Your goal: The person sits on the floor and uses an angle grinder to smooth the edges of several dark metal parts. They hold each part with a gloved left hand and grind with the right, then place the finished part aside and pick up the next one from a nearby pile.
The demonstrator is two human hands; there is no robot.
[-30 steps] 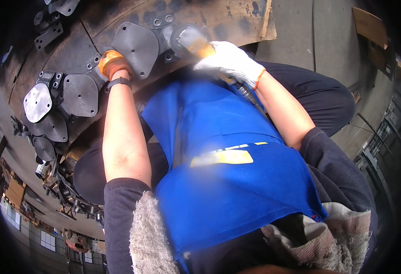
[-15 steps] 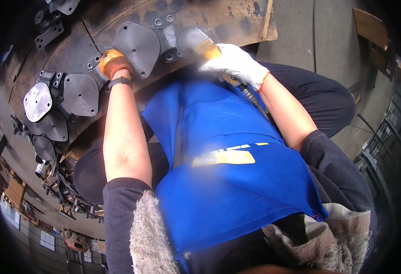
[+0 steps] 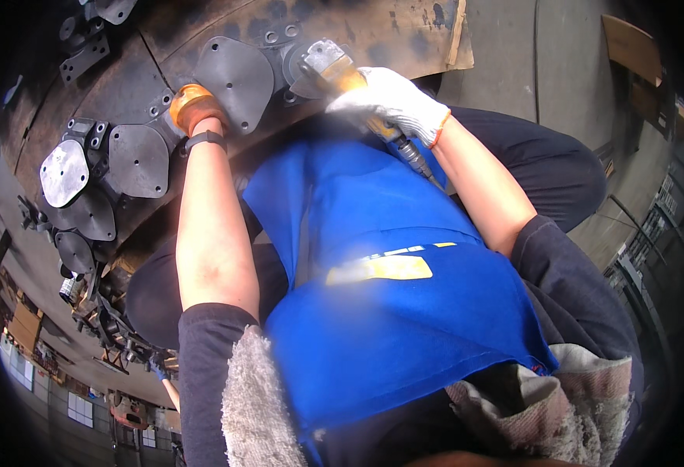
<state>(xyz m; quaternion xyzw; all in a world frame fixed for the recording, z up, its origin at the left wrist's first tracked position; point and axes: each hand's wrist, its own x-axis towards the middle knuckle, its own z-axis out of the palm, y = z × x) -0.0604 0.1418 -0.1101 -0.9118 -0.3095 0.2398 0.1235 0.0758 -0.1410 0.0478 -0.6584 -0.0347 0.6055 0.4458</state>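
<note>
My right hand [image 3: 396,101], in a white knit glove, is wrapped round an angle grinder [image 3: 346,76] with a yellow body and a metal head; an air hose fitting trails from its back end. The grinder's disc is over the right end of a dark steel bracket [image 3: 235,84], which has a rounded plate with small holes and ring-shaped bosses. Whether the disc touches the steel I cannot make out. My left hand [image 3: 194,107], in an orange glove, is closed on the bracket's left side, its fingertips partly hidden.
More brackets lie on the stained worktop [image 3: 388,31], including a dark plate [image 3: 138,162] and a shiny one [image 3: 65,173] at left. Others are at the far left corner. A co-worker's blue-gloved hand [image 3: 158,369] shows at lower left. Cardboard [image 3: 631,48] lies at upper right.
My right hand has shifted slightly left and turned the grinder, so its metal head now shows from above. My left hand has stayed put. A co-worker's arm has come into sight at lower left.
</note>
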